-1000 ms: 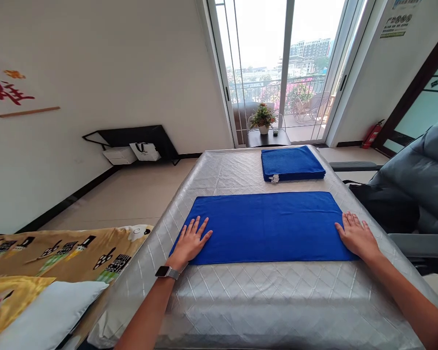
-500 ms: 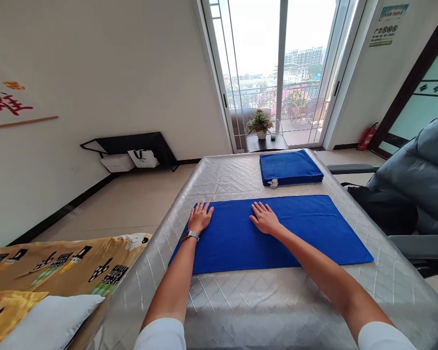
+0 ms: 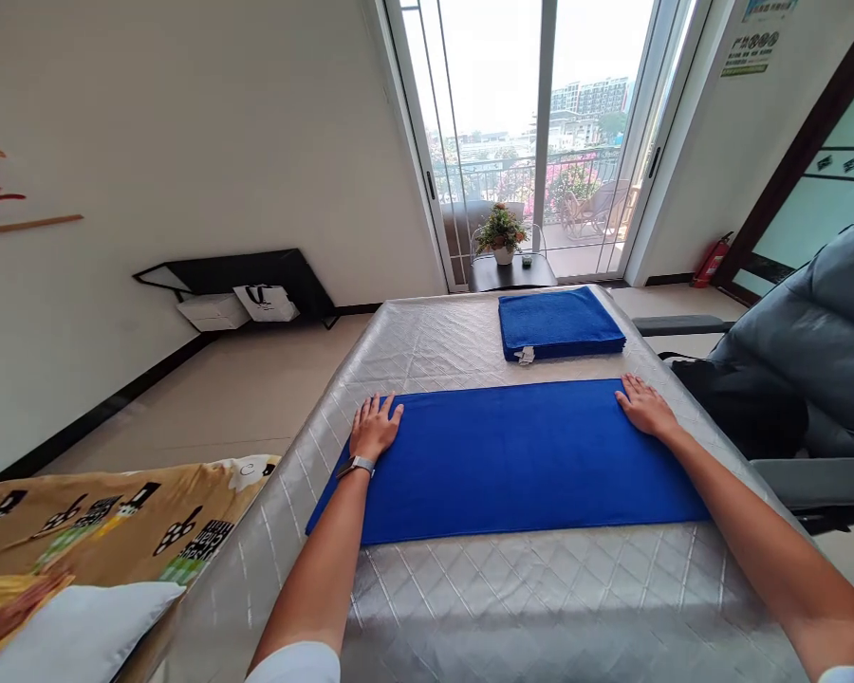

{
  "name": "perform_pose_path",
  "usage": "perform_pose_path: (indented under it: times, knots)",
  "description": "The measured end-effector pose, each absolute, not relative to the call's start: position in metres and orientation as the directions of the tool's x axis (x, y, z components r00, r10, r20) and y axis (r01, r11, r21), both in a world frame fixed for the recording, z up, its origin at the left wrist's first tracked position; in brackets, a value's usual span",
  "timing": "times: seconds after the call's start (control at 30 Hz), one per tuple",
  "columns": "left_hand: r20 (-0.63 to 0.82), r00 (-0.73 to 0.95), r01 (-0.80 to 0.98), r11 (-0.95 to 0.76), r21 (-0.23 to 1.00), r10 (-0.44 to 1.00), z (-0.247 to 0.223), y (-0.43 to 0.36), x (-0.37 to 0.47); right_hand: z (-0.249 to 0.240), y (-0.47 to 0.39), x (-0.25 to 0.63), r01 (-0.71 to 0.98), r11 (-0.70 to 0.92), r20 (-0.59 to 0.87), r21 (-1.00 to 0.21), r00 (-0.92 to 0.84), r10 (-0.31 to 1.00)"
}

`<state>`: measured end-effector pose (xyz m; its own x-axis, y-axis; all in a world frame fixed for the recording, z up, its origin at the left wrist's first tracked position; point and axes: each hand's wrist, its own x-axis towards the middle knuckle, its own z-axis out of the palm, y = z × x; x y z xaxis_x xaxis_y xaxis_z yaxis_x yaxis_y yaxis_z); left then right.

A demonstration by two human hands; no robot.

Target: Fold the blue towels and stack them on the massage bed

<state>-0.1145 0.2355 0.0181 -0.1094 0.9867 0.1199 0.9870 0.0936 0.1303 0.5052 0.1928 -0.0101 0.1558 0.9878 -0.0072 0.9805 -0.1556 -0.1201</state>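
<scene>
A blue cloth (image 3: 505, 465) lies spread flat on the silvery quilted table cover (image 3: 541, 588). My left hand (image 3: 375, 427) rests palm down on its far left corner, fingers apart, with a watch on the wrist. At the far right corner of the cloth, my right hand (image 3: 645, 405) lies flat with its fingers stretched out. Beyond the cloth sits a folded stack of blue cloths (image 3: 562, 323) with a white tag on its near side.
A grey padded chair (image 3: 818, 323) stands close on the right. At the lower left are a patterned blanket (image 3: 114, 531) and a white pillow (image 3: 85, 631). A potted plant (image 3: 502, 234) stands on a small dark table before the glass door.
My right hand has slid right across the cloth from its middle to its far right corner. My left hand remains at the left corner. The view has shifted slightly.
</scene>
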Motion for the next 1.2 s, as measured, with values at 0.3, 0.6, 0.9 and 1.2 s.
perform_pose_path:
  times: [0.3, 0.6, 0.9, 1.2]
  knots:
    - [0.037, -0.171, 0.976, 0.164, 0.146, 0.985, 0.026, 0.249, -0.123, -0.01, 0.192, 0.5, 0.978, -0.147, 0.002, -0.15, 0.149, 0.989]
    - [0.203, -0.22, 0.93, 0.141, 0.341, 0.954, 0.023, 0.244, -0.121, -0.01, 0.193, 0.501, 0.971, -0.146, 0.002, -0.189, 0.149, 0.989]
    - [0.329, -0.435, 0.753, 0.138, 0.643, 0.838, 0.041, 0.236, -0.129, -0.008, 0.194, 0.5, 0.966, -0.167, -0.02, -0.199, 0.166, 0.986]
    - [0.044, -0.48, -0.238, -0.179, 0.955, 0.876, 0.078, 0.186, 0.002, -0.014, 0.197, 0.502, 0.961, -0.163, 0.004, -0.224, 0.169, 0.986]
